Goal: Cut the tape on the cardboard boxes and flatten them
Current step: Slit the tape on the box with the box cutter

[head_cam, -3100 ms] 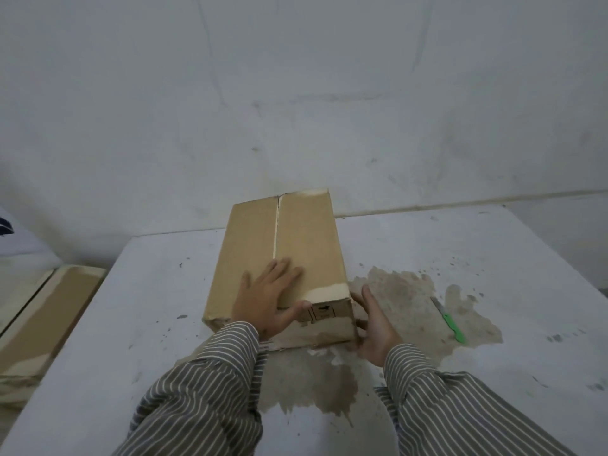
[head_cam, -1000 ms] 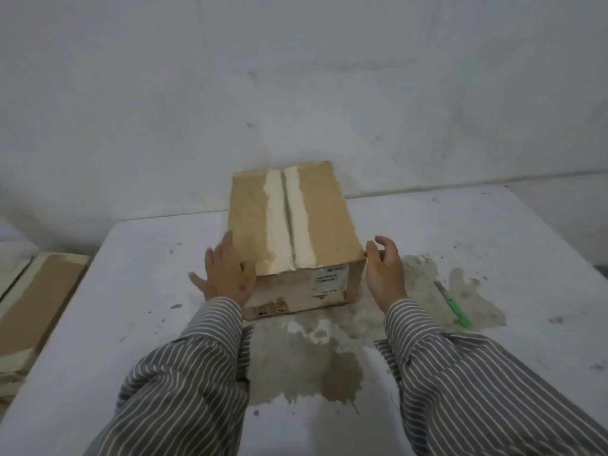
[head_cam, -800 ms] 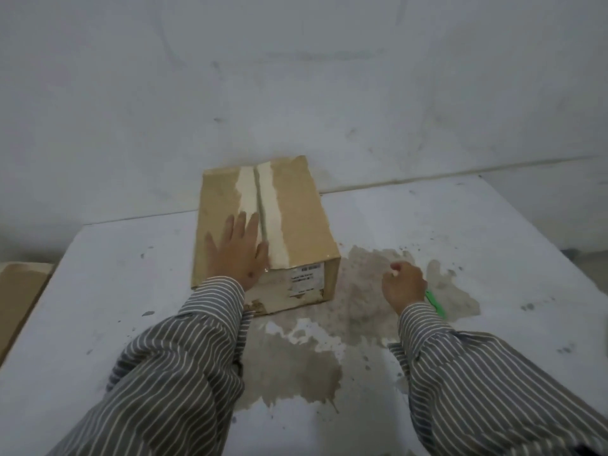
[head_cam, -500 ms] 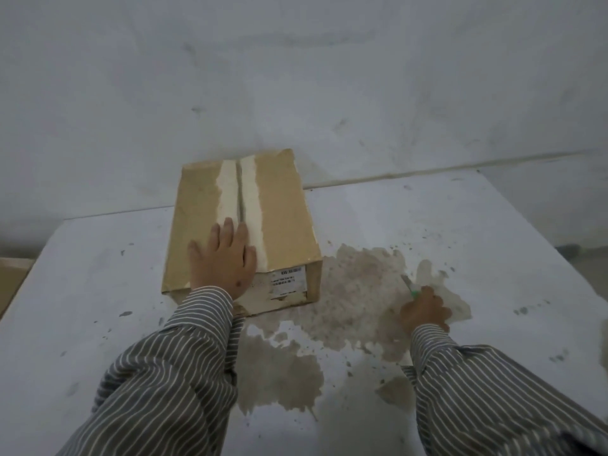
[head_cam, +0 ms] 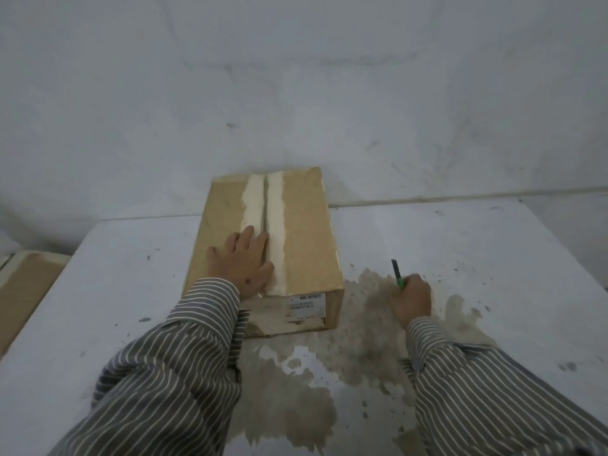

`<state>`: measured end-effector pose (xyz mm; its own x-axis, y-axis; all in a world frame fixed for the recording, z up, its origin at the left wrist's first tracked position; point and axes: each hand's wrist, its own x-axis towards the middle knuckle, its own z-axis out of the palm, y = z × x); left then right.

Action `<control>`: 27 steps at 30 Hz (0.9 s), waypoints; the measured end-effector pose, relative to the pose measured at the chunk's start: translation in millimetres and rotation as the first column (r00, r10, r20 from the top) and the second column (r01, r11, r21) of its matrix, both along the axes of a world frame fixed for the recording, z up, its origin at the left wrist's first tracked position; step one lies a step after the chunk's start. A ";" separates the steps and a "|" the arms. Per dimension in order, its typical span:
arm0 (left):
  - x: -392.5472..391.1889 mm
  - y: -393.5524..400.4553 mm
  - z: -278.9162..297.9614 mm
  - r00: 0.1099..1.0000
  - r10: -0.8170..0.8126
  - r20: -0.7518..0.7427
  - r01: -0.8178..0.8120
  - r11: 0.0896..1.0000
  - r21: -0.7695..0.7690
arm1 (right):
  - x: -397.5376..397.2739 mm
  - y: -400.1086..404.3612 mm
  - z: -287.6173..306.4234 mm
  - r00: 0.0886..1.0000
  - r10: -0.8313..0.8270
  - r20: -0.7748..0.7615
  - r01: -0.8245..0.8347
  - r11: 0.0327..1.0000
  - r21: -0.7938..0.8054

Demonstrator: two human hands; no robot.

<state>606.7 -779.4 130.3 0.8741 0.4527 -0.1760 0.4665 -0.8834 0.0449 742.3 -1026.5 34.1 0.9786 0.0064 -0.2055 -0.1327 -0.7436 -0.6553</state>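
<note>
A brown cardboard box (head_cam: 302, 232) stands on the white table (head_cam: 460, 245), its top seam running away from me between two pale torn strips. My left hand (head_cam: 241, 263) lies flat on the box top, fingers straight, just left of the seam. My right hand (head_cam: 413, 297) is on the table to the right of the box and grips a green-handled cutter (head_cam: 397, 273), whose blade end points up and away from me. A white label is stuck on the box's near face.
A large brown worn patch (head_cam: 358, 327) covers the table in front of and to the right of the box. Flattened cardboard (head_cam: 23, 287) lies lower down beyond the table's left edge. A grey wall rises right behind the table.
The box was turned over onto another face. My left hand moved on top of it. My right hand reached right, closed on the green cutter and lifted it off the table.
</note>
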 end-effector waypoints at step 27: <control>95.0 130.5 -11.9 0.985 -0.166 0.045 0.165 0.986 0.030 | 34.5 268.7 98.4 0.899 0.343 0.271 -0.310 0.938 -0.157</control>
